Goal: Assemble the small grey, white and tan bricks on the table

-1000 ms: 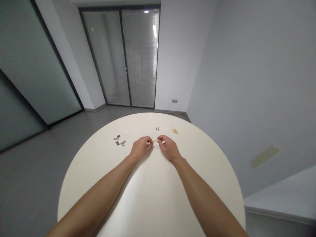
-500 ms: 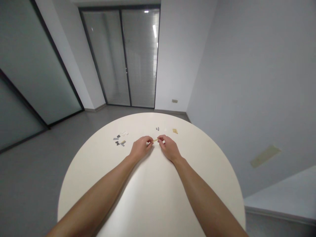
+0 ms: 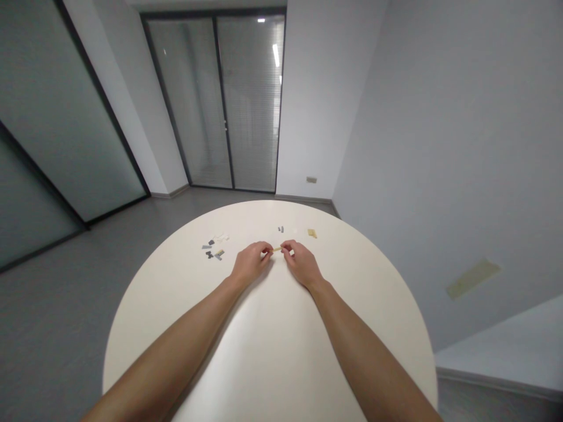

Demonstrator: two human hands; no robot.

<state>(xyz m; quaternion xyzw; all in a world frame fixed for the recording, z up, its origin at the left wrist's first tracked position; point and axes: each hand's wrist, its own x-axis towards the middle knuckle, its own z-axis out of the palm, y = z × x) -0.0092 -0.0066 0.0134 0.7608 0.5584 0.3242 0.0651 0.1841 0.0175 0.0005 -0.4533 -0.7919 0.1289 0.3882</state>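
A thin tan stick-shaped piece (image 3: 276,250), perhaps a narrow plastic plate, spans the small gap between my hands near the middle of the round table. My left hand (image 3: 250,263) and my right hand (image 3: 302,264) both pinch it at its ends with their fingertips. To the left of my left hand lies a loose group of small grey, white and tan pieces (image 3: 213,247). Beyond my hands are a few small grey pieces (image 3: 280,229) and a flat tan piece (image 3: 312,233).
The round cream table (image 3: 264,214) has a curved rim ahead and to both sides, with a grey floor beyond it. Farther off stand frosted glass partitions on the left, glass doors with blinds ahead, and a plain wall on the right.
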